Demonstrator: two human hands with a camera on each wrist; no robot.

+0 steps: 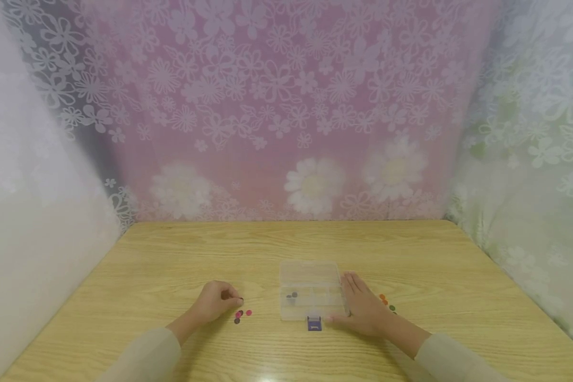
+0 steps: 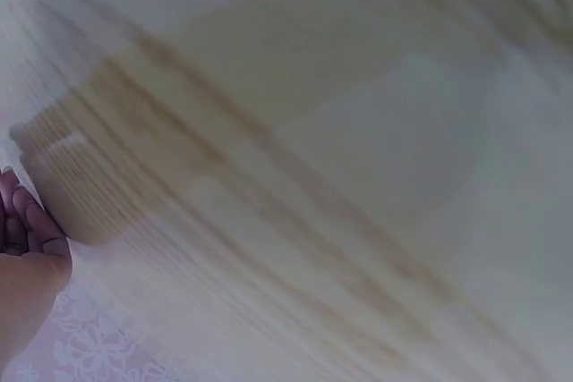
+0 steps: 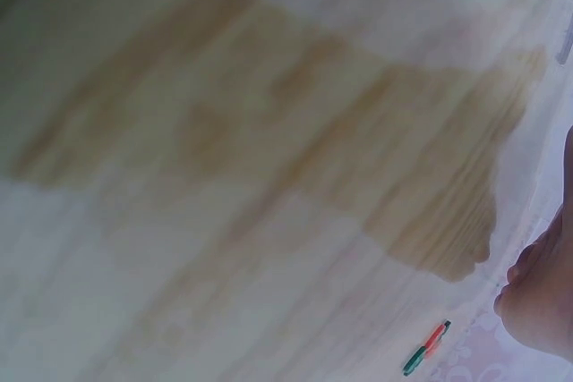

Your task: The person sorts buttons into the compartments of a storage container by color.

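In the head view my left hand (image 1: 216,303) pinches a small dark disc (image 1: 241,300) between thumb and fingertips, above the table left of the box. Just beside it lie several loose discs, among them a pink disc (image 1: 249,313) and a dark disc (image 1: 237,321). A clear plastic compartment box (image 1: 286,313) stands with its lid (image 1: 309,272) raised at the back. Dark discs (image 1: 292,295) sit in its left compartment. My right hand (image 1: 365,310) rests along the box's right side, fingers straight, thumb by the front edge near the purple latch (image 1: 314,323).
Right of my right hand lie orange discs (image 1: 383,297) and a green disc (image 1: 392,307), partly hidden by the hand. The wooden table (image 1: 210,244) reaches back to a pink flowered curtain (image 1: 248,132), with pale curtains at both sides.
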